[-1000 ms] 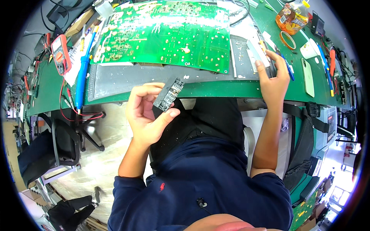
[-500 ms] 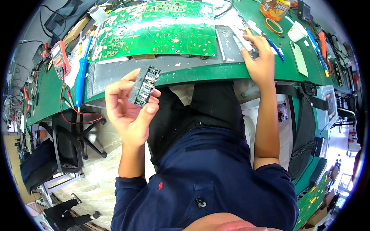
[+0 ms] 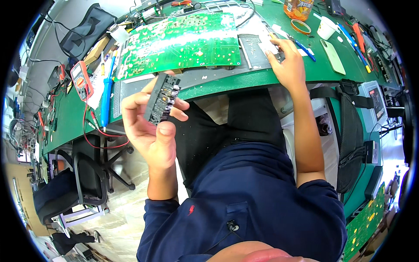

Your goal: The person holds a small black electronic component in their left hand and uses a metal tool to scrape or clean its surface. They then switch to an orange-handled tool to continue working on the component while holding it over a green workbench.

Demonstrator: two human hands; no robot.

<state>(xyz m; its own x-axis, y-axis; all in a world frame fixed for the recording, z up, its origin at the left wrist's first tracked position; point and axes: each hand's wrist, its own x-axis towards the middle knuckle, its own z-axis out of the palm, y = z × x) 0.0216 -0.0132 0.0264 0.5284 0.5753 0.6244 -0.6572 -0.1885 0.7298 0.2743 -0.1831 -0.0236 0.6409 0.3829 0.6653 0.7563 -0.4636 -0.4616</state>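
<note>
My left hand grips a dark rectangular component, its underside dotted with pins and solder, raised by the table's front edge. My right hand rests at the right of the grey mat, fingers curled on small tools and white scraps; what they hold is too small to make out. A large green circuit board lies across the mat, propped on blocks.
Left on the green table are a red multimeter, blue desoldering pump and pale bottle. Right are a phone, cup, tape roll and jar. An office chair stands lower left, someone's legs behind.
My left hand has moved a little left and turned the component more upright. My right hand stays at the mat's right, fingers slightly shifted. The whole view has shifted.
</note>
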